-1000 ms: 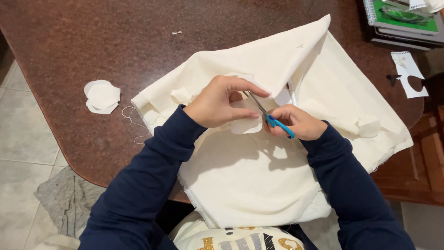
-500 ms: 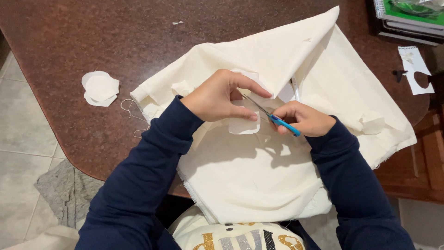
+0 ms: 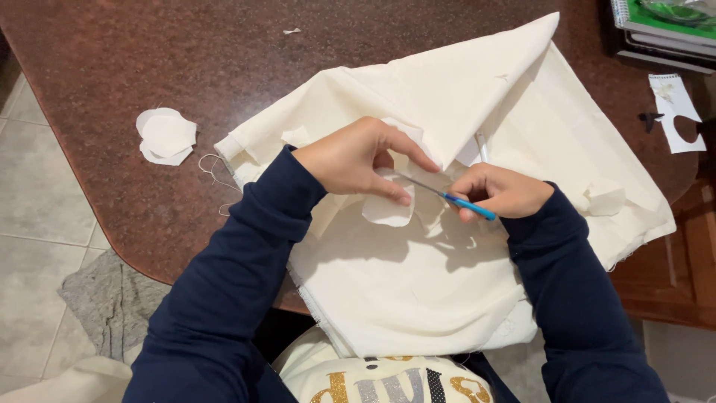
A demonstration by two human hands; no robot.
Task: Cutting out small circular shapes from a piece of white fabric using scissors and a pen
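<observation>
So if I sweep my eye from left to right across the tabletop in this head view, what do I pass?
Stack of round white fabric pieces → loose threads → left hand pinning a rounded cutout → blue-handled scissors → right hand → white paper with cut-out holes, all on the brown table.

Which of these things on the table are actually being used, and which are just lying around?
In use: left hand, right hand, blue-handled scissors, cream fabric, round piece being cut.

Lying about: cut fabric circles, books, paper cutout, grey cloth on floor.
</observation>
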